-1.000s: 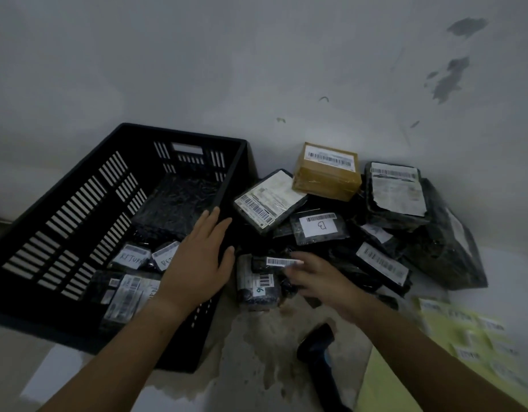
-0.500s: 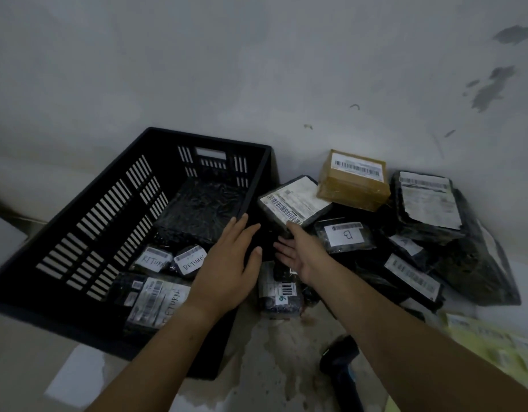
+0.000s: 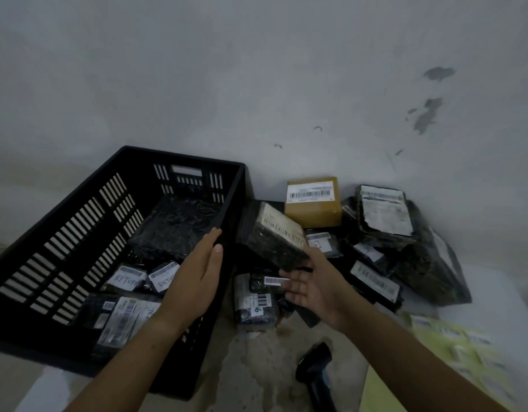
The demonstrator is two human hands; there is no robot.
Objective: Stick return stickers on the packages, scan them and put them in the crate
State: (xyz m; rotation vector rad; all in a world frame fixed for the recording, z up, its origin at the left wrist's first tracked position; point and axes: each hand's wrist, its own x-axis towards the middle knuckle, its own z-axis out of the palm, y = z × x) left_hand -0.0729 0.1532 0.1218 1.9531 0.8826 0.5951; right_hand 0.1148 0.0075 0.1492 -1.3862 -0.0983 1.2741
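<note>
The black slatted crate (image 3: 182, 157) stands at the left, holding several black packages with handwritten RETURN stickers (image 3: 128, 280). My left hand (image 3: 197, 281) rests with straight fingers on the crate's right rim. My right hand (image 3: 313, 288) holds a black wrapped package (image 3: 271, 236) with a white barcode label, tilted up off the pile just right of the crate, thumb at its right edge and fingers beneath. The black scanner (image 3: 316, 370) lies on the floor below my right hand. A yellow sheet of stickers (image 3: 464, 349) lies at the bottom right.
A pile of packages sits against the wall: a brown box (image 3: 313, 203), a large black parcel (image 3: 384, 215), and smaller labelled bags (image 3: 375, 282). A small barcoded packet (image 3: 253, 301) lies on the stained floor beside the crate.
My right hand reached into the pile, took hold of the black package with the white label and tilted it up toward the crate. My left hand stayed on the crate's rim.
</note>
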